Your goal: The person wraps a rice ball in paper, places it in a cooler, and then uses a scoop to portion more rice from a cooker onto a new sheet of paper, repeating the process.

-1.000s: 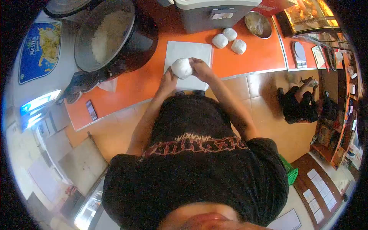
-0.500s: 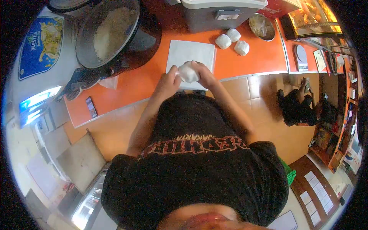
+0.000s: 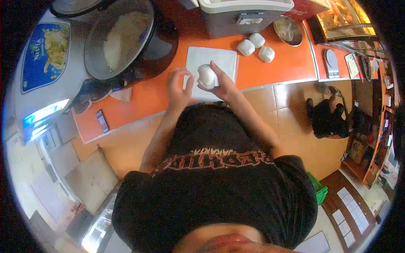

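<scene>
A white wrapped bundle (image 3: 206, 76) rests in my right hand (image 3: 224, 87), whose fingers curve around its right side, above the white paper sheets (image 3: 211, 55) on the orange counter. Just left of the bundle, my left hand (image 3: 179, 86) is raised with thumb and fingers apart and nothing visible between them. Three similar white bundles (image 3: 266, 54) sit together on the counter to the right of the sheets. A metal bowl (image 3: 288, 30) with a clear plastic bag in it stands beyond them.
A large pot of rice (image 3: 122, 42) stands at the left, with a phone (image 3: 101, 121) near the counter's front edge. A grey box (image 3: 230, 23) is at the back, and a scale (image 3: 331, 63) at the right. Another person (image 3: 329, 116) crouches on the floor at the right.
My left hand has let go of the bundle's left side, moved a little left and opened. The bundle now sits in my right hand alone. The crouching person's arms have shifted slightly.
</scene>
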Available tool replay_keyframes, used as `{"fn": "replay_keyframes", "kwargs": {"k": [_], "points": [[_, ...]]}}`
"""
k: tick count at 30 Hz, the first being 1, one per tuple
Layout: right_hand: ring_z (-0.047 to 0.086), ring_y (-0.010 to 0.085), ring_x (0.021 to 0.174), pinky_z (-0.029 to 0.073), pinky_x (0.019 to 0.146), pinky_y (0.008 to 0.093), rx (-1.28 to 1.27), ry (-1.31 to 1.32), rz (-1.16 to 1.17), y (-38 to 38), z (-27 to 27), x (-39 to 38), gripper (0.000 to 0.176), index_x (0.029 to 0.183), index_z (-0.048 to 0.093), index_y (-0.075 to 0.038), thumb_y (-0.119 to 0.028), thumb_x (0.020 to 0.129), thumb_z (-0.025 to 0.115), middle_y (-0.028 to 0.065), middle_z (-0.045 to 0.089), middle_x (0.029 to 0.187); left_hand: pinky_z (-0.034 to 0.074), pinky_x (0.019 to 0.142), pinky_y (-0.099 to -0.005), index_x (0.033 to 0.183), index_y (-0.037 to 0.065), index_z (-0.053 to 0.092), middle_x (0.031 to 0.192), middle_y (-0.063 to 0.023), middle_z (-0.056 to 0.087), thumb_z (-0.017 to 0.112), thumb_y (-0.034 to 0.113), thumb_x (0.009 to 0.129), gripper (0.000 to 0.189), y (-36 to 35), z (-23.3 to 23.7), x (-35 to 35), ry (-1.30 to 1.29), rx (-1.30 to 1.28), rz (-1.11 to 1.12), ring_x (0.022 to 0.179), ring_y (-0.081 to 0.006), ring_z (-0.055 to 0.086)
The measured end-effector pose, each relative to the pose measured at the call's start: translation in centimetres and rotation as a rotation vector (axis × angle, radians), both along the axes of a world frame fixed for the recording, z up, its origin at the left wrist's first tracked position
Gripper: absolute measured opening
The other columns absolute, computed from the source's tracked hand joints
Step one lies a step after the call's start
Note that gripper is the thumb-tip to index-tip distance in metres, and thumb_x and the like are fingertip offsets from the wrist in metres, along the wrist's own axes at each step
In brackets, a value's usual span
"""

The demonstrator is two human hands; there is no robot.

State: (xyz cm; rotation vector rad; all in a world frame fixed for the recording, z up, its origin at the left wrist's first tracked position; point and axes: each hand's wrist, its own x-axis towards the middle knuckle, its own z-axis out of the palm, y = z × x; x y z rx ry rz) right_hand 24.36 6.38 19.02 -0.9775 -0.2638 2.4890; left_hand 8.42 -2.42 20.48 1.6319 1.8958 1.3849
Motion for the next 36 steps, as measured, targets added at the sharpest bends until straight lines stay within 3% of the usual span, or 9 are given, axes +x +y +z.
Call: {"fn": "replay_keyframes", "kwargs": {"k": [8,12,17,19,22,25,28,32,36], "points": [[0.063,0.0237,0.107,0.056,0.088,0.0485,0.128,-0.165,-0.02,1.0,0.5,-0.2,0.046,0.126,0.054,-0.008,-0.044,0.099,0.061,0.0082,0.063,0.118,0.045,0.083,-0.0392,0.092,0.012,0.073,0.098,0.0015,0.067,0.078,0.012,0.077,0.016,1.4,1.0,0.8,0.415,0.06,-0.155,0.096,-0.0232,0.059],[0.062,0.0246,0.109,0.057,0.087,0.0489,0.157,-0.256,-0.015,1.3,3.9,0.2,0.053,0.13,0.05,-0.006,-0.043,0.096,0.066,0.0102,0.061,0.122,0.044,0.083,-0.0402,0.09,0.009,0.068,0.097,-0.0027,0.065,0.075,0.01,0.078,0.013,2.8,3.2,1.0,0.462,0.104,-0.197,0.093,-0.0254,0.059],[0.059,0.0269,0.116,0.056,0.09,0.0474,0.277,-0.193,0.054,4.9,6.1,2.3,0.057,0.134,0.045,-0.003,-0.031,0.092,0.073,0.0138,0.057,0.126,0.046,0.082,-0.0455,0.093,0.005,0.061,0.094,-0.0118,0.062,0.069,0.006,0.083,0.013,3.3,4.3,-0.3,-0.014,0.045,-0.144,0.091,-0.0334,0.059],[0.058,0.0283,0.118,0.053,0.095,0.0429,0.562,-0.199,0.078,8.7,7.6,4.9,0.081,0.14,0.034,-0.008,-0.015,0.078,0.084,0.0158,0.053,0.128,0.046,0.081,-0.0471,0.093,0.003,0.059,0.092,-0.0132,0.062,0.069,0.006,0.083,0.014,2.9,4.3,-2.1,-0.168,-0.054,-0.081,0.091,-0.0348,0.058],[0.056,0.0286,0.117,0.049,0.099,0.0433,1.052,-0.373,0.096,16.8,14.0,7.0,0.09,0.142,0.034,-0.012,-0.012,0.07,0.087,0.0131,0.055,0.124,0.047,0.083,-0.049,0.102,0.001,0.06,0.097,-0.0177,0.062,0.068,0.004,0.083,0.021,0.1,1.4,-6.7,0.247,-0.227,-0.168,0.094,-0.0376,0.06],[0.064,0.0254,0.104,0.053,0.09,0.0408,1.457,-0.816,0.357,26.7,19.5,4.9,0.085,0.137,0.039,-0.01,-0.02,0.068,0.089,0.0172,0.064,0.113,0.048,0.086,-0.0502,0.121,0.003,0.06,0.102,-0.0227,0.061,0.066,0.008,0.084,0.038,-4.6,-5.2,-12.4,0.474,-0.784,-0.161,0.099,-0.0406,0.061],[0.063,0.0243,0.098,0.053,0.085,0.0393,1.827,-0.957,0.827,38.3,17.5,1.4,0.079,0.133,0.046,-0.01,-0.009,0.064,0.087,0.0132,0.064,0.104,0.05,0.085,-0.0491,0.115,0.002,0.063,0.096,-0.0223,0.064,0.064,0.015,0.088,0.03,-12.0,-11.6,-16.4,0.629,-0.61,-0.107,0.097,-0.0382,0.064],[0.065,0.0324,0.1,0.053,0.086,0.0448,1.652,-1.044,1.436,48.5,9.2,-2.5,0.087,0.133,0.048,-0.01,-0.014,0.058,0.091,0.0171,0.066,0.106,0.052,0.083,-0.0481,0.104,-0.001,0.065,0.093,-0.0213,0.067,0.065,0.021,0.092,0.026,-9.3,-6.8,-16.3,0.314,-0.941,-0.162,0.092,-0.0361,0.067],[0.064,0.0328,0.104,0.053,0.087,0.0462,1.423,-1.253,1.845,50.0,2.9,-4.3,0.092,0.137,0.047,-0.012,-0.015,0.057,0.093,0.0167,0.066,0.111,0.052,0.077,-0.0468,0.105,0.002,0.066,0.096,-0.019,0.068,0.066,0.024,0.092,0.025,-12.0,-11.0,-16.1,-0.069,-0.778,-0.047,0.089,-0.0359,0.067]]}}
